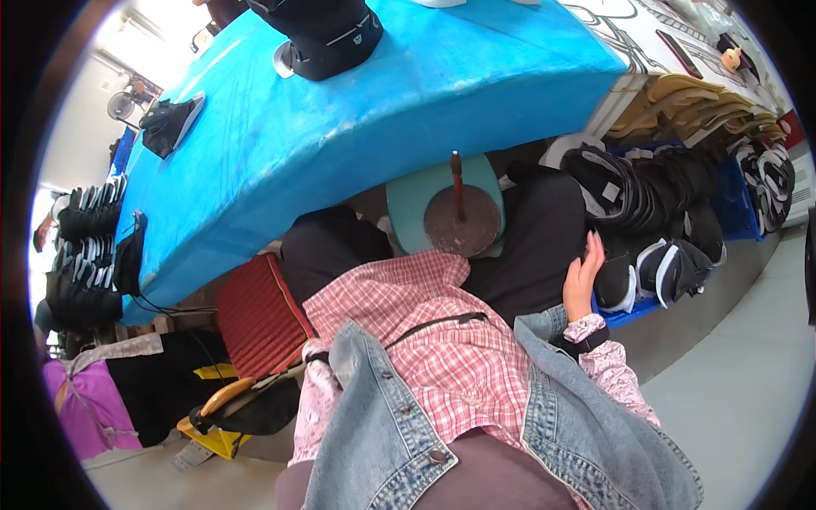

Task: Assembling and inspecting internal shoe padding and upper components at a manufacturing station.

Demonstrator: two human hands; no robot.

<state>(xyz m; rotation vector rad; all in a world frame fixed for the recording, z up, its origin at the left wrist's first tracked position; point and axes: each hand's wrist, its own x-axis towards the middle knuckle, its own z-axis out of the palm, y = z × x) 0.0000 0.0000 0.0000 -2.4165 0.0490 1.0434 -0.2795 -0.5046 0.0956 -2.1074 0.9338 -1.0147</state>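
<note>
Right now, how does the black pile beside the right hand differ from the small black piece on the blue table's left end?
The black pile has many pieces packed together; the small black piece appears to lie alone. The pile sits low in a blue crate beside the right hand; the small piece lies higher, on the blue table. Both are black with pale edging.

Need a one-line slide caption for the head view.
Right hand, fingers extended, beside black-and-white shoe uppers heaped in a blue crate near a blue-covered table.
</note>
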